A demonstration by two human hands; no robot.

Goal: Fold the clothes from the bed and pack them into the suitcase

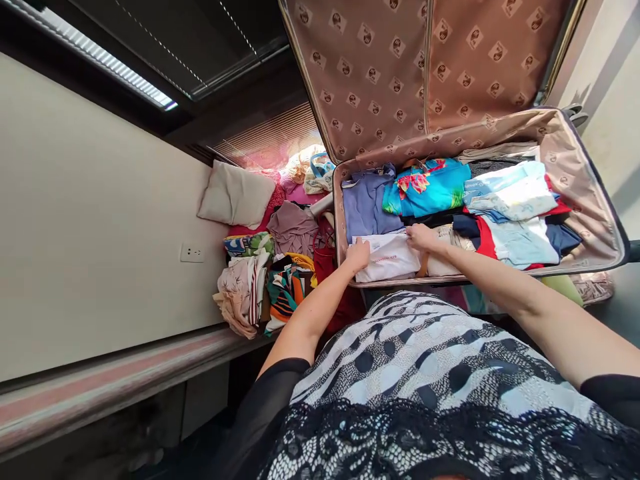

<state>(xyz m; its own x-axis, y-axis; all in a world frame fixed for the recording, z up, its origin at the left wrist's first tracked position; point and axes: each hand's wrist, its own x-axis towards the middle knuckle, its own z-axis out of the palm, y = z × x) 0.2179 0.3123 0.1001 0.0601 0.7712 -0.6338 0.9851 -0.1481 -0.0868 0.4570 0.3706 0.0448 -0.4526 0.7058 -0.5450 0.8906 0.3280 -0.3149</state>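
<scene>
A folded white garment (387, 257) is being pressed flat at the near left corner of an open suitcase (595, 220) by the left hand (358, 256) and right hand (421, 237), fingers spread, nothing gripped. Its red print is too small to be read. Loose clothes (273, 273) are piled beside the suitcase.

Pale wall (90, 220) with socket (192, 253), bright window (100, 57)

A folded white garment (387, 257) with small red print lies flat at the near edge of the open suitcase (595, 220), pressed beneath the left hand (358, 255) and right hand (421, 237).
</scene>
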